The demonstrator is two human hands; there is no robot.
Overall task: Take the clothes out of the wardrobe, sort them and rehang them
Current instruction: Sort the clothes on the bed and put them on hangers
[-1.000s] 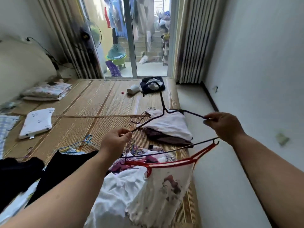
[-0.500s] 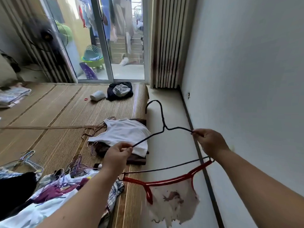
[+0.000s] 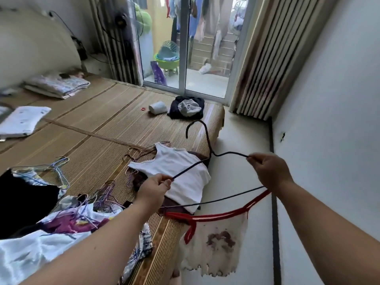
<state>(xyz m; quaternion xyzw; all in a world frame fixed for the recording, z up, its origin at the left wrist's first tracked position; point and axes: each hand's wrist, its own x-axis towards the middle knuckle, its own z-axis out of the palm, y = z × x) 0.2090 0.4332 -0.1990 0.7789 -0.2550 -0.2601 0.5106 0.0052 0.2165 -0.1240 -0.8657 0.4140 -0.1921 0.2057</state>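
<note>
A black wire hanger is held out flat in front of me, hook pointing away. My left hand pinches its left shoulder end and my right hand pinches its right end. From the hanger's lower bar hangs a small white garment with red straps and a dark print. A white tank top lies on dark folded clothes on the bed mat beyond my left hand. A heap of mixed clothes with several wire hangers lies at the lower left.
The woven bed mat carries a dark bundle of clothes, a white roll, a folded blanket and a white pillow. A strip of pale floor runs between bed and right wall. Glass doors and curtains stand ahead.
The view has swung left and back while both hands kept their pinch on the hanger. The hanger with the small garment now hangs over the bed's edge and the floor strip.
</note>
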